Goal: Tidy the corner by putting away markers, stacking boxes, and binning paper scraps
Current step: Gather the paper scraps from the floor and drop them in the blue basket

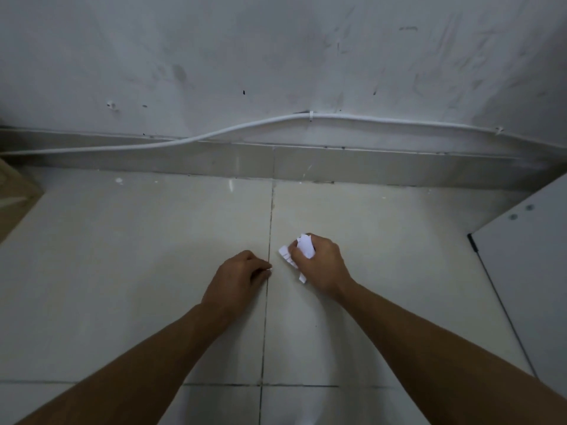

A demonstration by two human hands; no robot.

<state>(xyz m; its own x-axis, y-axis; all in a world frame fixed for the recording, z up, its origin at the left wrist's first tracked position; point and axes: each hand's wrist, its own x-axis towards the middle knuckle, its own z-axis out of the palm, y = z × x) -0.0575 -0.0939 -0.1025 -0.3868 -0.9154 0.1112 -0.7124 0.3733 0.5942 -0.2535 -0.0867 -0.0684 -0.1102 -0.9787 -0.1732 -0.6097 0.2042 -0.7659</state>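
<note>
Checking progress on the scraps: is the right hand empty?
No, the right hand is closed around crumpled white paper scraps just above the floor tiles.

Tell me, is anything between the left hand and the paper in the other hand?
Nothing visible. Only bare floor lies between the left hand and the paper scraps bunched in the right hand.

Dim, flat, cool-grey light, no clear source. Soft shadows only: under the hands, along the skirting (pixel 276 167), darker at frame corners. Paper (pixel 302 251) blown out white, detail lost. Wide-angle bowing bends the skirting and cable (pixel 214 134). Overall soft, slightly smeared; no glare.
</note>
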